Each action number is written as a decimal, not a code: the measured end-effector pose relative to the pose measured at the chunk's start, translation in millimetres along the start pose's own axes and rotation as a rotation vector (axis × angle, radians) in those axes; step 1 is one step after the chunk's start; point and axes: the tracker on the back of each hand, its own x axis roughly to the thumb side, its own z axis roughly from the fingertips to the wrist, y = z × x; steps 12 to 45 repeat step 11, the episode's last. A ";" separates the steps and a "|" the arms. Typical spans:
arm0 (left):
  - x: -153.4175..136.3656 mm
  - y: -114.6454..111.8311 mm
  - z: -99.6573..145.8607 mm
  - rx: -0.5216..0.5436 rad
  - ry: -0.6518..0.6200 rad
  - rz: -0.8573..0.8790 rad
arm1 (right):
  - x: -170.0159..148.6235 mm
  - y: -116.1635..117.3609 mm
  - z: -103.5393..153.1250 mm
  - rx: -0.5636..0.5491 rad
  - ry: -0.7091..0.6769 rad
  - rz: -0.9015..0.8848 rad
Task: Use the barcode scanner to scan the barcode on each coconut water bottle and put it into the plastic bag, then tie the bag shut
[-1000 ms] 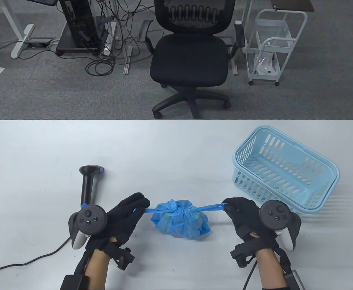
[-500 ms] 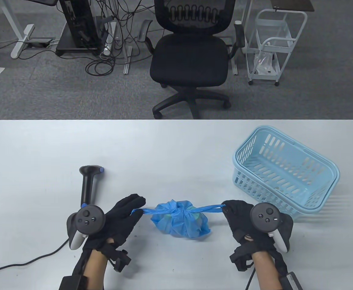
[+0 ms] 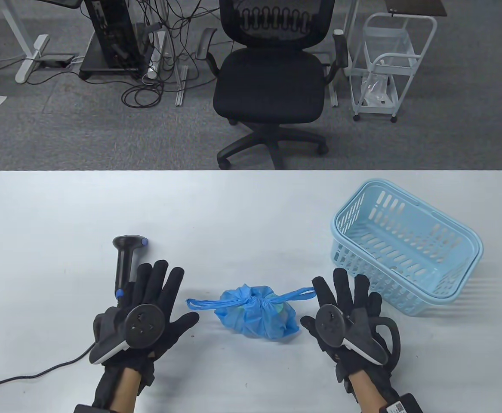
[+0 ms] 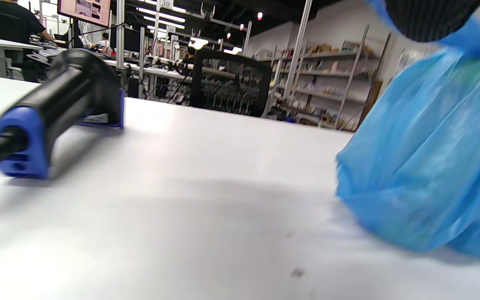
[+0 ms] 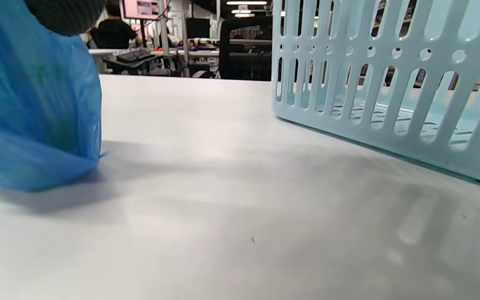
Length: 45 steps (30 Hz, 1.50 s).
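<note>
A blue plastic bag (image 3: 257, 316) sits knotted at its top near the table's front middle, its two handle ends lying loose to either side. Something green shows faintly through the plastic; the bottles themselves are hidden. The bag fills the right of the left wrist view (image 4: 427, 158) and the left of the right wrist view (image 5: 31, 112). My left hand (image 3: 156, 297) lies flat to the bag's left, fingers spread, holding nothing. My right hand (image 3: 347, 297) lies flat to its right, also empty. The black barcode scanner (image 3: 126, 262) (image 4: 56, 108) lies just beyond my left hand.
A light blue slotted basket (image 3: 405, 245) (image 5: 390, 91) stands at the right, close to my right hand. The scanner's black cable (image 3: 31, 374) runs off the table's front left. An office chair (image 3: 272, 81) stands beyond the far edge.
Both hands let go of the bag's handle ends and turned flat with fingers spread. The taut handles went slack and now lie loose beside the knot.
</note>
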 end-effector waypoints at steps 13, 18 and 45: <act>5.7 -26.9 -6.9 -0.112 0.055 -0.105 | -3.9 11.0 -7.6 0.083 0.007 0.022; 5.7 -26.9 -6.9 -0.112 0.055 -0.105 | -3.9 11.0 -7.6 0.083 0.007 0.022; 5.7 -26.9 -6.9 -0.112 0.055 -0.105 | -3.9 11.0 -7.6 0.083 0.007 0.022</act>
